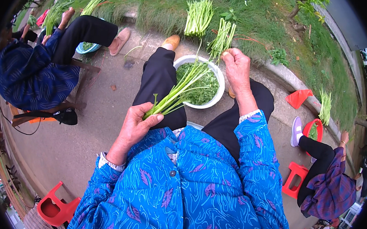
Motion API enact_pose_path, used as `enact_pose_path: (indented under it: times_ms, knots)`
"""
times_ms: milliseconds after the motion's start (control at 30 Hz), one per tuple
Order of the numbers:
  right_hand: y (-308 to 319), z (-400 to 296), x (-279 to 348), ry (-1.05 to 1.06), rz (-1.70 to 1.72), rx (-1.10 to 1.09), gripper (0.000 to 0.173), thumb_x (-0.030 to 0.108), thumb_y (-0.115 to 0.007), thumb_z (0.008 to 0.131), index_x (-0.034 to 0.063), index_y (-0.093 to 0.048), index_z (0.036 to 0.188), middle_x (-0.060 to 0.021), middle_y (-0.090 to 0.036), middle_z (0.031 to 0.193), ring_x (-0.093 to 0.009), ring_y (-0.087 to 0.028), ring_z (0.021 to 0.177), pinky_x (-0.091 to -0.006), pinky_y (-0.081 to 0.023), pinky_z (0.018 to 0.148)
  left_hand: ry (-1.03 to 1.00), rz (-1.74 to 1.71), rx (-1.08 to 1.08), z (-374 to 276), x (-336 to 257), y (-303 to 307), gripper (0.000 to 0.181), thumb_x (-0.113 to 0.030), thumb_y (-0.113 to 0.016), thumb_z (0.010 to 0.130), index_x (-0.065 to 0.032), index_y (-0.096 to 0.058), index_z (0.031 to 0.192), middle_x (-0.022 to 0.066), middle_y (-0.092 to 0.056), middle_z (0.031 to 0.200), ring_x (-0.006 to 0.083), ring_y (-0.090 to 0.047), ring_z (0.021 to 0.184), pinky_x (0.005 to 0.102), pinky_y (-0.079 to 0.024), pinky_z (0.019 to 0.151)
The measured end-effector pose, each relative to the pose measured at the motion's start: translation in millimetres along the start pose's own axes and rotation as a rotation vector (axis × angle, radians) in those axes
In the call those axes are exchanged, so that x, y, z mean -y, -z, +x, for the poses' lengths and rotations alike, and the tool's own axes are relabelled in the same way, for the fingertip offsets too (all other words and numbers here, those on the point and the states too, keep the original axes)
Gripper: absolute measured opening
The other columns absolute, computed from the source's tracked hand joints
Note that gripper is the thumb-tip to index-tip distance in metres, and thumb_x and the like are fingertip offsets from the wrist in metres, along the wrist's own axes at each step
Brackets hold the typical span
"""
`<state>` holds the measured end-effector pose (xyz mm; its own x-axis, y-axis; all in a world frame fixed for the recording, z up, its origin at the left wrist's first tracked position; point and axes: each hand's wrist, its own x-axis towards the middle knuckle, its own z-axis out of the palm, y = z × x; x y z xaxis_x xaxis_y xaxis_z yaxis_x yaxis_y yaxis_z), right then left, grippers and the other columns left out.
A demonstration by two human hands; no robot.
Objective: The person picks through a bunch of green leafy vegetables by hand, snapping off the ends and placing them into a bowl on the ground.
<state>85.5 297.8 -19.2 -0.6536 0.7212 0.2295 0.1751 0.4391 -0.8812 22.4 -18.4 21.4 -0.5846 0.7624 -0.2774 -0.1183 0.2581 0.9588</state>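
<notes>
My left hand (138, 121) grips a small bunch of long, celery-like green stalks (179, 88) near one end. The bunch slants up and right over my knee and across a round white plastic basket (221, 77). Chopped or plucked green leaves (204, 87) fill the basket between my legs. My right hand (237, 67) is above the basket's far right rim, thumb and fingertips drawn together. Whether a thin stem is pinched there is unclear. Just beyond those fingertips lies a loose pile of stalks (222, 37), with a thicker bundle of trimmed stalks (199, 17) to its left on the grass edge.
A seated person (37, 66) at left handles greens beside a blue basin (89, 48). Another person (328, 182) sits at right near a red basin (320, 133). Red plastic stools (57, 206) stand behind. A concrete kerb (288, 80) borders the grass.
</notes>
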Motion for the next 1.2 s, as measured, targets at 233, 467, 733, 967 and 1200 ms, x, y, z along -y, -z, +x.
enact_pose_path:
  times_ms: [233, 467, 733, 967, 1200]
  knots:
    - [-22, -20, -65, -0.422, -0.396, 0.350, 0.057, 0.051, -0.049, 0.087, -0.0024, -0.068, 0.087, -0.0306, -0.063, 0.087, -0.047, -0.061, 0.090, -0.0514, -0.045, 0.081, 0.017, -0.157, 0.084, 2, -2, -2, 0.011, -0.011, -0.067, 0.086, -0.0024, -0.061, 0.082, -0.0082, -0.051, 0.072, 0.0015, -0.042, 0.068, 0.0195, -0.034, 0.059]
    - [-8, -16, -66, -0.221, 0.190, 0.159, 0.035, -0.001, -0.060, 0.072, -0.0011, -0.066, 0.106, -0.0114, -0.068, 0.090, -0.011, -0.063, 0.075, -0.0257, -0.050, 0.068, -0.004, -0.158, 0.101, 4, -1, -2, 0.011, -0.011, -0.067, 0.086, -0.0027, -0.061, 0.082, -0.0074, -0.052, 0.073, 0.0019, -0.044, 0.069, 0.0194, -0.034, 0.060]
    - [40, -14, 41, 0.093, 0.416, 0.220, 0.029, 0.007, -0.068, 0.083, 0.0014, -0.066, 0.112, -0.0037, -0.065, 0.100, -0.011, -0.060, 0.088, -0.0236, -0.049, 0.078, -0.048, -0.078, 0.069, 2, 2, -1, 0.013, -0.010, -0.068, 0.086, -0.0034, -0.060, 0.078, -0.0077, -0.049, 0.071, 0.0020, -0.042, 0.069, 0.0204, -0.034, 0.059]
    - [55, -23, 96, 0.322, 0.188, 0.398, 0.032, 0.005, -0.067, 0.080, 0.0034, -0.067, 0.112, -0.0106, -0.062, 0.111, -0.015, -0.060, 0.090, -0.0261, -0.048, 0.077, -0.057, -0.054, 0.074, -1, 1, -3, 0.014, -0.011, -0.069, 0.086, -0.0032, -0.059, 0.078, -0.0079, -0.049, 0.070, 0.0020, -0.041, 0.068, 0.0205, -0.034, 0.058]
    - [53, -21, 97, 0.478, 0.104, 0.436, 0.026, 0.002, -0.066, 0.078, 0.0051, -0.070, 0.103, -0.0113, -0.062, 0.105, -0.024, -0.062, 0.096, -0.0320, -0.049, 0.083, -0.065, 0.002, 0.090, -3, -2, -2, 0.016, -0.013, -0.069, 0.086, -0.0031, -0.059, 0.077, -0.0079, -0.047, 0.069, 0.0020, -0.040, 0.066, 0.0210, -0.033, 0.057]
